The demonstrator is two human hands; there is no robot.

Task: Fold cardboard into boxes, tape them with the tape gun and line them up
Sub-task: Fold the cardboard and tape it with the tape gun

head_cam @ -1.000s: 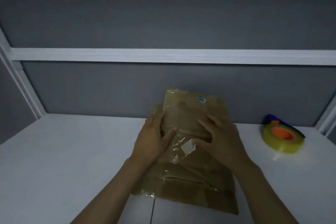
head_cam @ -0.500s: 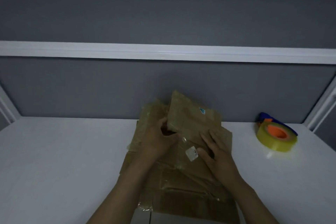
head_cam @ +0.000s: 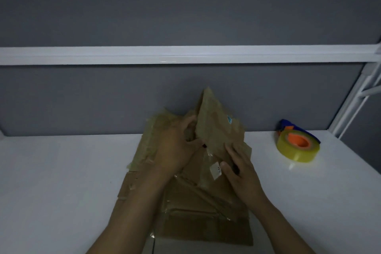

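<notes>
Two hands on one flattened cardboard piece, frame centre.
Left hand curls round the edge of a raised flap, grasping it; right hand lies flat with straight fingers pressing the sheet, thumb at a white label. Cardboard is brown, creased, with glossy clear tape strips, lying on the white table. One tape gun sits right of centre: yellowish roll, orange core, blue body.

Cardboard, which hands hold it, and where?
The left hand grips the cardboard by its raised flap's edge; the right hand presses flat on it.
</notes>
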